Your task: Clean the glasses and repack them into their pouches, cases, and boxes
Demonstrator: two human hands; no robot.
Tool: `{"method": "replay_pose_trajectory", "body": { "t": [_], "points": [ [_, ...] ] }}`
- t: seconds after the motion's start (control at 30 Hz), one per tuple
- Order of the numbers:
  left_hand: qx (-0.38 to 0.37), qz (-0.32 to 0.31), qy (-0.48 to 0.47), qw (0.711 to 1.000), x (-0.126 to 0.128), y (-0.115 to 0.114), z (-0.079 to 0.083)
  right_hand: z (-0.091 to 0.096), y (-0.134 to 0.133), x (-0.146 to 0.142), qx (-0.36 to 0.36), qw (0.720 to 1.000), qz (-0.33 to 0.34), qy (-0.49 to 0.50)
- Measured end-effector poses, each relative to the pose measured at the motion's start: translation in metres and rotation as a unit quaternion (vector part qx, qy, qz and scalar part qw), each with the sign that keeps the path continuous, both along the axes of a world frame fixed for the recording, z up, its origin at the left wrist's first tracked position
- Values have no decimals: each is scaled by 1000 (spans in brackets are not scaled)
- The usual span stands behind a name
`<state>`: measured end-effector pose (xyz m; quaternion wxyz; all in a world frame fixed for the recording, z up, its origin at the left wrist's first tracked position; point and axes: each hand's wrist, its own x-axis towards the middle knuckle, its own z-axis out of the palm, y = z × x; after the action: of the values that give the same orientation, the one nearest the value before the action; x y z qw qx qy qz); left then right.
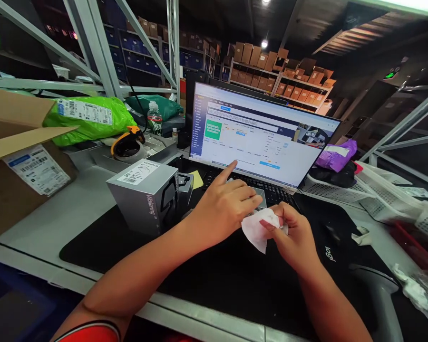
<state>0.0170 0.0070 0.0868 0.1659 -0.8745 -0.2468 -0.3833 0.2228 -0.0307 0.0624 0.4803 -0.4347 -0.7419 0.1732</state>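
Note:
My left hand (224,202) hovers over the keyboard (264,190), its index finger stretched toward the lower edge of the monitor (260,135) and its thumb touching a white paper slip (258,230). My right hand (294,235) pinches that slip from the right, fingers closed on it, above the black desk mat (214,275). A grey product box (142,192) stands on the mat just left of my left hand.
A brown carton (19,156) with labels sits at the far left, a green mailer bag (89,118) and a tape dispenser (128,142) behind it. A purple parcel (337,154) and white baskets (395,199) lie to the right. A handheld scanner (374,285) rests near right. Shelving with cartons fills the background.

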Motion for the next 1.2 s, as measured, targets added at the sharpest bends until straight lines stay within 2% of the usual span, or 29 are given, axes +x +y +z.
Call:
{"method": "replay_pose_trajectory", "body": {
  "t": [0.1,0.17,0.23,0.3,0.37,0.5,0.57,0.63,0.73,0.8,0.83,0.9,1.0,1.03,1.1,1.2],
  "points": [
    [-44,-19,-28,998,-5,6,3,3,5,11,-76,992,100,24],
    [-83,-36,-54,994,-9,10,3,8,10,24,-127,979,162,1],
    [-110,-50,-66,990,-10,13,2,11,14,35,-154,971,181,-31],
    [-113,-55,-59,990,-7,15,-1,12,15,35,-163,972,165,-42],
    [-90,-52,-34,994,0,14,-5,8,14,24,-151,982,115,-19],
    [-25,-42,25,998,12,9,-10,-1,6,-6,-65,997,-24,19],
    [-22,-44,21,999,12,7,-8,1,4,-6,-38,999,-37,2],
    [-57,-57,-3,997,6,7,-4,9,2,8,-61,997,25,-42],
    [-122,-77,-47,988,-1,8,1,25,2,36,-132,970,169,-116],
    [-137,-87,-60,985,0,7,1,28,0,43,-163,960,199,-112],
    [-134,-91,-61,985,3,6,-1,27,-1,41,-169,963,188,-94],
    [-114,-97,-53,987,10,3,-5,20,-6,27,-152,980,120,-39],
    [-63,-89,-33,993,18,-3,-9,9,-13,2,-65,998,-15,2],
    [-50,-87,-29,994,17,-4,-9,8,-14,-1,-46,998,-33,-1],
    [-45,-92,-27,994,12,-6,-5,11,-13,4,-55,998,7,-27],
    [-69,-98,-42,992,-1,-5,3,26,-10,29,-126,973,173,-83]
  ]
}}
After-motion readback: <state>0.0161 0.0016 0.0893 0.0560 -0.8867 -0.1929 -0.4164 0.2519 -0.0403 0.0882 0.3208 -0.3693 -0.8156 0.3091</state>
